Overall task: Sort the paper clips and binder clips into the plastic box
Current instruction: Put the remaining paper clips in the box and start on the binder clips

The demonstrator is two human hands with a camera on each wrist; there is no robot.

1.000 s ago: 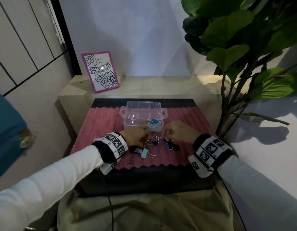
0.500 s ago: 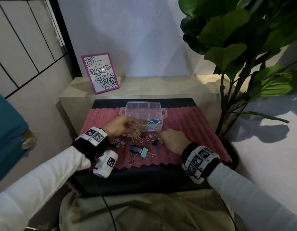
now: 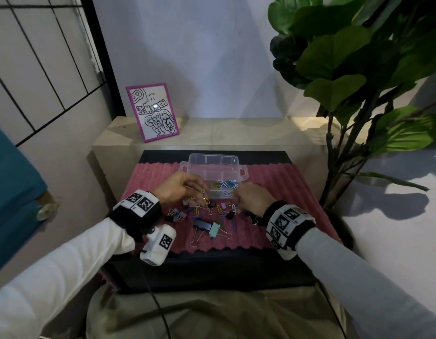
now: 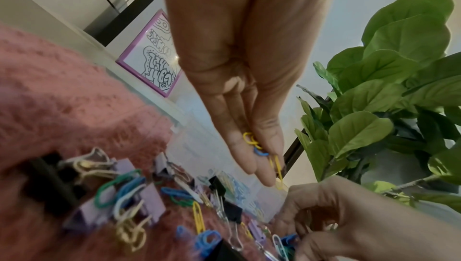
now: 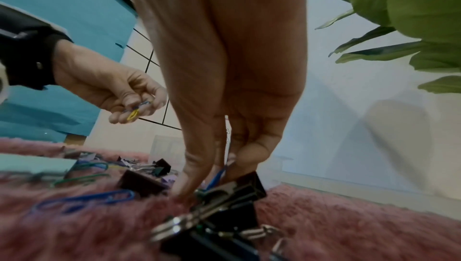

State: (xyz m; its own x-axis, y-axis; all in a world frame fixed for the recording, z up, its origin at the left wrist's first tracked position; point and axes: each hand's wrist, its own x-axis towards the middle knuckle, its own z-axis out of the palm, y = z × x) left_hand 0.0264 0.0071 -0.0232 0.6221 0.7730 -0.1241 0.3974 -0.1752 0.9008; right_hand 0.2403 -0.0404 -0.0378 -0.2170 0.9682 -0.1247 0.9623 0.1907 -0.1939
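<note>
Near the middle of the pink mat [image 3: 148,182], toward its far edge, the left hand [image 3: 179,189] hovers above the pile, its thumb and fingers pinching a small bunch of yellow and blue paper clips [image 4: 259,150]. It hangs just beside the near left corner of the clear plastic box [image 3: 213,165], which stands open at the far edge of the mat, with coloured paper clips already lying in its near right compartment. To the right, the right hand [image 3: 254,198] is down on the mat, fingers curled, with the fingertips [image 5: 189,186] pressed into the pile at a blue paper clip [image 5: 217,176]; whether they actually grip it cannot be told. A black binder clip [image 5: 232,200] lies just beside those fingertips. Between the two hands the mat carries a scatter of loose clips: lilac binder clips [image 4: 149,202], a mint binder clip [image 3: 215,230] touching a dark one [image 3: 201,225], and green, blue, white and yellow paper clips.
</note>
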